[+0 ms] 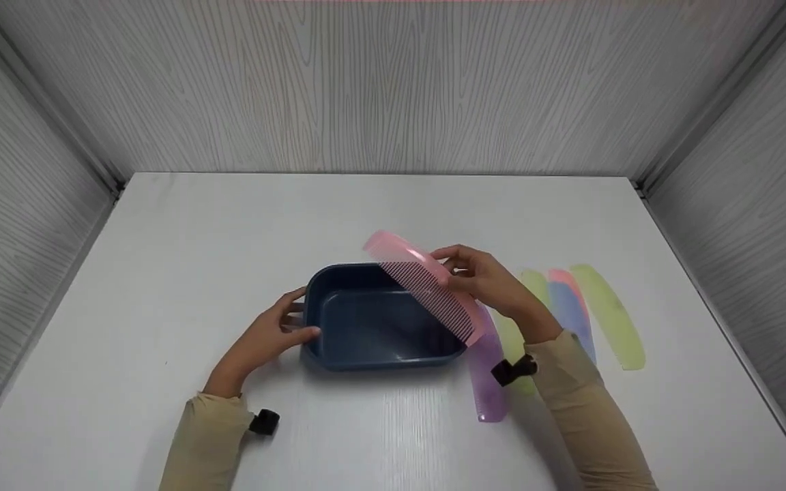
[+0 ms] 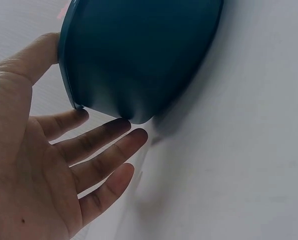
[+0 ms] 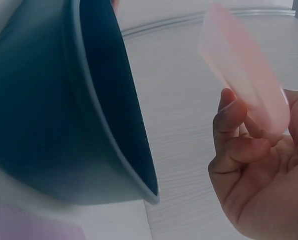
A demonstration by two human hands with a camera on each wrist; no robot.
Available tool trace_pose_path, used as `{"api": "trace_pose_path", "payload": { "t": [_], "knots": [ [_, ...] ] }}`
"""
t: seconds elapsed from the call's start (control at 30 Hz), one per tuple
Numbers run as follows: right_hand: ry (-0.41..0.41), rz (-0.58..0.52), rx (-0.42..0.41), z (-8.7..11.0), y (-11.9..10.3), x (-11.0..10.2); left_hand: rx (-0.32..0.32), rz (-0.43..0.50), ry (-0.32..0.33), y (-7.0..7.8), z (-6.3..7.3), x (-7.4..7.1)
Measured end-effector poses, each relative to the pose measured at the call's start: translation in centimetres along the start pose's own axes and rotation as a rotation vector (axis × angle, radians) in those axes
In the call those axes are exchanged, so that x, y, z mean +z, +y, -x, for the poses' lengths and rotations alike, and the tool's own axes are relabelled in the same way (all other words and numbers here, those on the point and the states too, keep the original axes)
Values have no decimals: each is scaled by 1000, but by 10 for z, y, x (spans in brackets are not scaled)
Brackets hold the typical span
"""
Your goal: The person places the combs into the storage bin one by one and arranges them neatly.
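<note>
In the head view a dark blue rectangular tub [image 1: 386, 363] stands mid-table. My left hand [image 1: 267, 337] holds its left end, thumb at the rim and fingers against the outer wall. The left wrist view shows the fingertips along the tub's wall [image 2: 139, 55]. My right hand [image 1: 485, 279] pinches a pink comb [image 1: 410, 262] by its spine. That comb slants over the tub's right side, teeth facing down and left. Seen from the right wrist, the pink comb [image 3: 246, 70] is raised beside the tub's rim, between thumb and curled fingers.
A purple comb [image 1: 488, 389] lies by the tub's right front corner. Under and past my right forearm are more combs: yellow-green ones, a blue one [image 1: 567, 310] overlapping a pink one [image 1: 559, 275], and a yellow-green comb [image 1: 610, 317] furthest right. Grey wood-grain panels [image 1: 393, 88] enclose the white table.
</note>
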State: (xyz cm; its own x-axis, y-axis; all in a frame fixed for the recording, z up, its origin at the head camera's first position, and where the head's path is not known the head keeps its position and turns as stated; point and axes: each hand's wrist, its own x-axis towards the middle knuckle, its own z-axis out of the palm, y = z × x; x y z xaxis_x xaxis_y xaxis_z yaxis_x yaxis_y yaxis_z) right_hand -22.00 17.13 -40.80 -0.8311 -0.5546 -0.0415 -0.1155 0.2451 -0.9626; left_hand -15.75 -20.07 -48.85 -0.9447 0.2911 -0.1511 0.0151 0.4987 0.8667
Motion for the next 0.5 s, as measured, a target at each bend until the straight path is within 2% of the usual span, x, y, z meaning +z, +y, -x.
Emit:
{"api": "trace_pose_path", "payload": {
  "t": [0.5],
  "knots": [
    [-132, 78, 0, -24, 3, 10, -11, -13, 9, 1, -1, 0]
  ]
}}
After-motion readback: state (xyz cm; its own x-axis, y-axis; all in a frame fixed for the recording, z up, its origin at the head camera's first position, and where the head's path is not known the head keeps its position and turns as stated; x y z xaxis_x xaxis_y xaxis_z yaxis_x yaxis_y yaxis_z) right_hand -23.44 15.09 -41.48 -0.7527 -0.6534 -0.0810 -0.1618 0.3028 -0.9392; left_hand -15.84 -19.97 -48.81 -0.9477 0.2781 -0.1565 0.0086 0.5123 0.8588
